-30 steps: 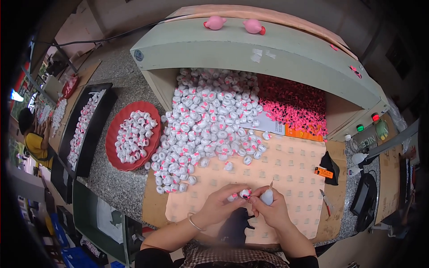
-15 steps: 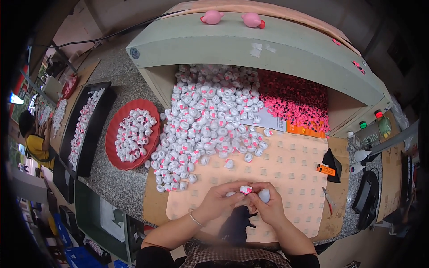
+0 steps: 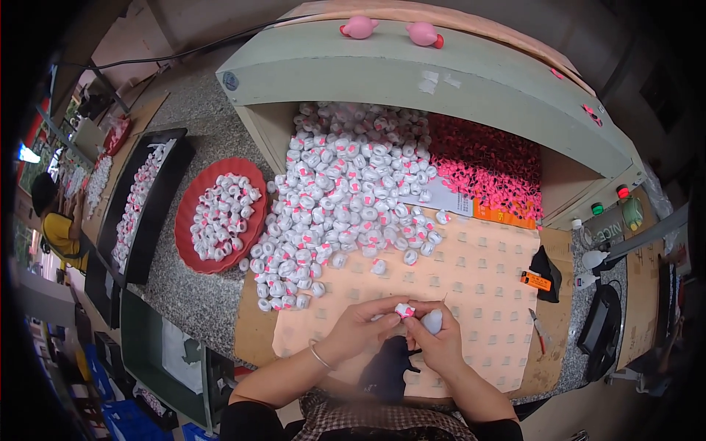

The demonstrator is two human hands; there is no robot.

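Both hands meet over the near edge of the bench: the left hand (image 3: pixel 362 328) pinches a small white rounded piece with a pink patch (image 3: pixel 404 310) at its fingertips, and the right hand (image 3: pixel 440 342) closes on the same piece from the other side while also tucking a pale oval object (image 3: pixel 432 320) against its palm; what that object is cannot be told. The piece sits just above the peach patterned mat (image 3: pixel 471 294), so the step in hand looks like fitting or pressing the pink part onto one piece, and the next move calls for a steady pinch and fine alignment. Beyond lies the big heap of white-and-pink pieces (image 3: pixel 346 191), a bed of loose pink bits (image 3: pixel 485 165), a round red tray (image 3: pixel 217 214) and a long black tray (image 3: pixel 143 198). An orange flat package (image 3: pixel 504 215) edges the pink bed; a small orange label (image 3: pixel 535 280) lies at right.
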